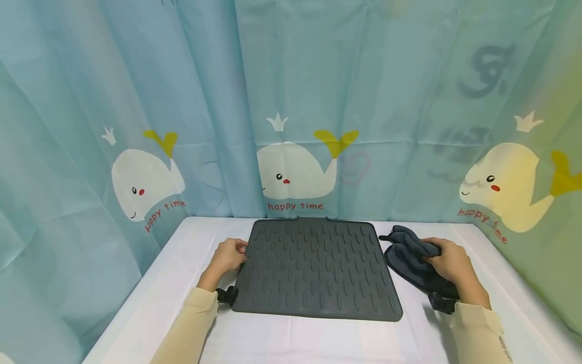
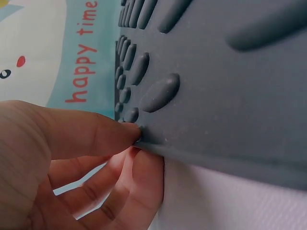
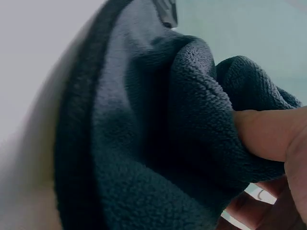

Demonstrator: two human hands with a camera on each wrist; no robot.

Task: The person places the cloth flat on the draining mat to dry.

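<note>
A dark grey rubbery mat [image 1: 318,268] with rows of raised oval ridges lies on the white table, a small tab at its back edge. At its left edge, my left hand [image 1: 229,255] pinches the rim; in the left wrist view the thumb [image 2: 96,136] is on top and the fingers curl beneath. To the right of the mat, my right hand [image 1: 447,260] grips a bunched dark blue-grey cloth [image 1: 409,263]. The right wrist view shows the fuzzy cloth [image 3: 201,105] folded under the thumb, its bound edge hanging at the left.
The table [image 1: 341,341] is covered in white and narrows toward the back. Light blue curtains [image 1: 391,101] printed with whales hang behind it and along both sides. Black straps [image 1: 227,294] circle the wrists over cream sleeves.
</note>
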